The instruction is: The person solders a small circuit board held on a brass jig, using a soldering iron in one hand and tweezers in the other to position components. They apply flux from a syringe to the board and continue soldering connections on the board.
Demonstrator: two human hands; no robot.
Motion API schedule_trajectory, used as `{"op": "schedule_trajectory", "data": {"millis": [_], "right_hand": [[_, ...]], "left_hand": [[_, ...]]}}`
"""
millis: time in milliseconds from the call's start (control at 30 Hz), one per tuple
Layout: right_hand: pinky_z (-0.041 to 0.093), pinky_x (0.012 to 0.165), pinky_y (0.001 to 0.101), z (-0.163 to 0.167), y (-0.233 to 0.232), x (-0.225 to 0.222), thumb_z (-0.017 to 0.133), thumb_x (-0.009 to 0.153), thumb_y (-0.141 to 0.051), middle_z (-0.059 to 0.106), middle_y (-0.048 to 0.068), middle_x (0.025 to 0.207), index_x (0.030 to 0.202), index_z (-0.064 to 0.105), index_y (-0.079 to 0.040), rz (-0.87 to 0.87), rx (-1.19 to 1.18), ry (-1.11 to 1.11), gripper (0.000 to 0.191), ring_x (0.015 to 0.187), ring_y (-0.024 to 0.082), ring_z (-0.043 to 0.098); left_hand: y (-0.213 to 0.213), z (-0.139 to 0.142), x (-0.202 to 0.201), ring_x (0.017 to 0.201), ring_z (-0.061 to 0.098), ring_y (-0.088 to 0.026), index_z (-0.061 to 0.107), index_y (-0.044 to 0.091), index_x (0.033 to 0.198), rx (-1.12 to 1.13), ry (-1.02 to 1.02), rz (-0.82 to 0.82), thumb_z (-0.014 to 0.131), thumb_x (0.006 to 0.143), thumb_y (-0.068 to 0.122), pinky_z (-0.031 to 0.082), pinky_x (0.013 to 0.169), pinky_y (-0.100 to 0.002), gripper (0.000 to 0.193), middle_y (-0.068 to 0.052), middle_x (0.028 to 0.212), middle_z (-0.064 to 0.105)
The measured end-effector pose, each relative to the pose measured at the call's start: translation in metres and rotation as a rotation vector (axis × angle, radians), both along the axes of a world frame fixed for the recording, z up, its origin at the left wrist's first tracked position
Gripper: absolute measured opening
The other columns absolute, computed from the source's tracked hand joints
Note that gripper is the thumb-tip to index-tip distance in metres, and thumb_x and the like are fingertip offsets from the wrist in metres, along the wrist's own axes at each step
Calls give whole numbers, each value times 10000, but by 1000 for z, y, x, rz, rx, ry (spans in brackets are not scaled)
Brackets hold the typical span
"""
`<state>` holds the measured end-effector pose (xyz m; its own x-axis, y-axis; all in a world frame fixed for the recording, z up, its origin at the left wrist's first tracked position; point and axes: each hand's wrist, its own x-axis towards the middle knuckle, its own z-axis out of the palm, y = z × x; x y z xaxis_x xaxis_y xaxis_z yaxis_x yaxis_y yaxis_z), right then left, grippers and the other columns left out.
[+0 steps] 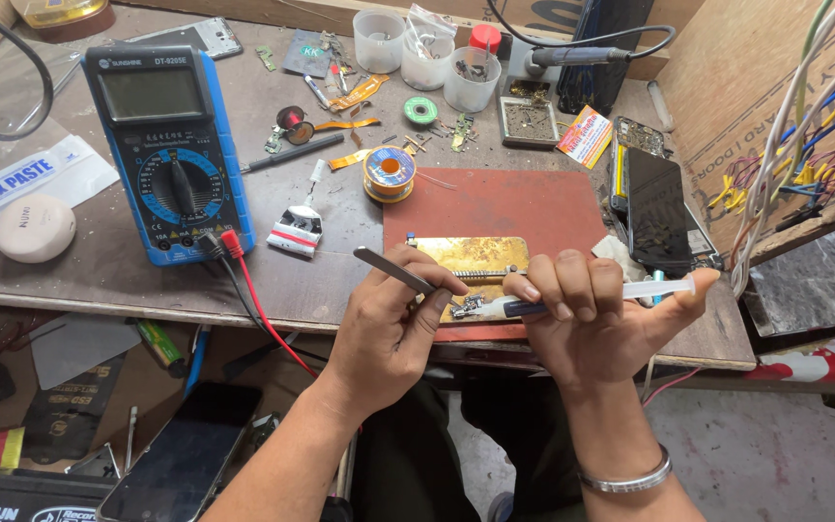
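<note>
My left hand (393, 324) grips metal tweezers (390, 268), their tips pointing toward a small part on a gold-coloured holder plate (471, 256). My right hand (591, 314) is closed around a clear syringe (664, 287). The thumb rests on its plunger end and the nozzle points left at the same small part (468, 306). The plate lies on a red mat (524, 208) at the bench's front edge. The two hands are almost touching above the plate.
A blue multimeter (168, 145) with red and black leads lies at the left. A solder spool (388, 172), plastic cups (427, 53), a dark phone (659, 208) and loose wires (804, 145) surround the mat. Another phone (181, 464) lies below the bench.
</note>
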<state>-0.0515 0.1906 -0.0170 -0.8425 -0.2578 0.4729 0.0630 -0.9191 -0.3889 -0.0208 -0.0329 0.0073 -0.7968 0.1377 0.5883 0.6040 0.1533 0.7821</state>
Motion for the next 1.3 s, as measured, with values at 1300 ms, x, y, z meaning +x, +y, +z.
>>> {"op": "schedule_trajectory", "data": {"millis": [1300], "right_hand": [[350,872,364,4,-1,-2,248,830,-969,311,1,642,601,250,-121,-20,31,-25,877,748,191,366]], "left_hand": [[0,-2,0,830,615,-194,685,56,1000,-16,45,28,639,964,-26,501,710,-307,100,-47,948,629]]}}
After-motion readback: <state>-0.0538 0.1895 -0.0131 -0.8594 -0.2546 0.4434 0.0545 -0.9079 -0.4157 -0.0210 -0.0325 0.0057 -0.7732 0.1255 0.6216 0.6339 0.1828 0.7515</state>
